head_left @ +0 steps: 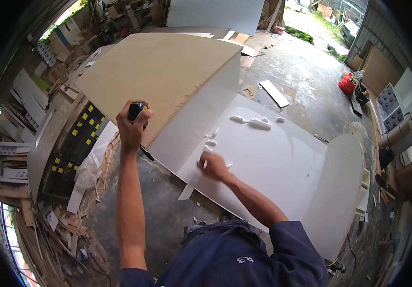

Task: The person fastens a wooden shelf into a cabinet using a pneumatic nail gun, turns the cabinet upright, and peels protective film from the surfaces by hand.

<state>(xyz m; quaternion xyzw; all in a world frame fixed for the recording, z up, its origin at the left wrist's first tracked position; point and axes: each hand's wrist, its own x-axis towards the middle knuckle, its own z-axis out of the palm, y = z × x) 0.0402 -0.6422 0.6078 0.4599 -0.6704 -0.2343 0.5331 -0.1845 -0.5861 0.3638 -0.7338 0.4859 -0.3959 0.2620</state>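
My left hand point(128, 129) is raised at the near corner of the large box's tan board top point(163, 67), its fingers wrapped round a black tape measure point(136, 111) with a bit of yellow on it. A dark strap point(146, 153) hangs below by the board's edge. Lower and to the right, my right hand point(214, 167) is over the white inner panel point(273, 158), fingers curled together and slightly blurred. A small white bit shows at its fingertips; I cannot make out what it is. Several white offcuts point(259, 124) lie on the panel beyond that hand.
A curved white panel point(337, 191) closes the right side. On the concrete floor lies a white board point(274, 93). Scrap wood point(67, 229) is heaped at the left, near a dark board with yellow squares point(88, 125). A red bag point(347, 83) sits at the right.
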